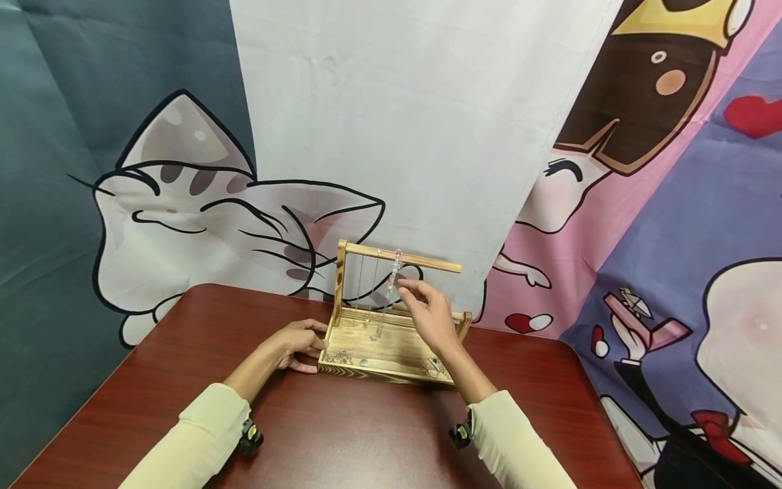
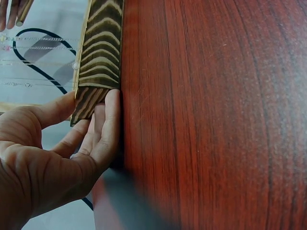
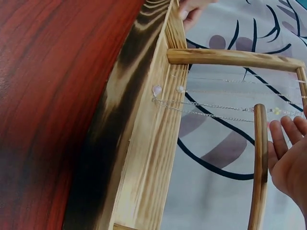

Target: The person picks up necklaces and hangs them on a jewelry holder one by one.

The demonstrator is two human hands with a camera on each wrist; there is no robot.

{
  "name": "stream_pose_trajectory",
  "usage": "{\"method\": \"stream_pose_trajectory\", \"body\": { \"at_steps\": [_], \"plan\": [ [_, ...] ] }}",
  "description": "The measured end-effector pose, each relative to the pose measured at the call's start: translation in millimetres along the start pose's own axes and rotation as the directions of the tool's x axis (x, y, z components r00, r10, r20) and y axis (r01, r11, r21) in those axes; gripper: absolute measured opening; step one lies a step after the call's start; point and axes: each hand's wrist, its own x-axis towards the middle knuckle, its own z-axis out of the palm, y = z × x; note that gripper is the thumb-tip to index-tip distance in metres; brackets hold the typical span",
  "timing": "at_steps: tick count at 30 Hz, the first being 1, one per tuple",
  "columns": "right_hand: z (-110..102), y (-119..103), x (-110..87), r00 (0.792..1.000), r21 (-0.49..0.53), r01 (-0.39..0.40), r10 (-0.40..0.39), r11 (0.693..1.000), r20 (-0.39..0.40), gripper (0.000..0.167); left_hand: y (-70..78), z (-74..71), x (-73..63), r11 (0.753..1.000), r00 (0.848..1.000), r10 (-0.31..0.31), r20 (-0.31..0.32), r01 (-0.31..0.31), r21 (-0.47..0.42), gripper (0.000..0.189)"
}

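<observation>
A light wooden jewelry stand (image 1: 339, 278) with a shallow tray base stands on the table. My left hand (image 1: 301, 345) grips the tray's left end, the thumb and fingers on either side of the dark-grained corner (image 2: 98, 57) in the left wrist view. From the stand's upper bar (image 1: 436, 262) hangs a beaded necklace (image 1: 394, 268) with a pink bead near its top. My right hand (image 1: 430, 314) is raised beside this necklace, its fingers loosely bent. Whether the fingertips touch it I cannot tell. Thinner silver chains (image 3: 206, 105) hang to its left, their pendants low over the tray.
A lower bar (image 3: 259, 163) with a free end juts from the stand's right side, close to my right hand. Small heaps of chain lie in the tray's front left (image 1: 338, 356) and front right (image 1: 434, 367). Behind the reddish-brown table (image 1: 366, 435) hangs a cartoon-printed cloth (image 1: 421, 102).
</observation>
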Motion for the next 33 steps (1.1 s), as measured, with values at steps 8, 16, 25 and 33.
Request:
{"method": "stream_pose_trajectory", "body": {
  "at_steps": [8,16,25,33],
  "plan": [
    [6.5,-7.5,-13.2,0.998,0.058,0.054,-0.056,0.997,0.032,0.024,0.1,-0.3,1.2,1.0,1.0,0.0,0.002,0.0,0.009,0.055],
    [18.4,-2.9,-27.4,0.989,0.082,0.078,-0.088,0.994,0.118,0.024,-0.9,-0.3,1.4,1.0,1.0,0.0,0.003,0.0,0.003,0.056],
    [33.8,12.3,-42.4,0.954,0.004,0.083,-0.08,0.997,0.29,0.035,-0.2,-1.3,-0.1,1.0,1.0,0.006,0.013,-0.007,0.004,0.056],
    [47.9,21.6,-51.6,0.902,-0.086,0.096,-0.05,0.992,0.429,0.042,-0.6,-0.9,0.2,1.0,1.0,0.002,0.006,-0.002,0.003,0.056]
  ]
}}
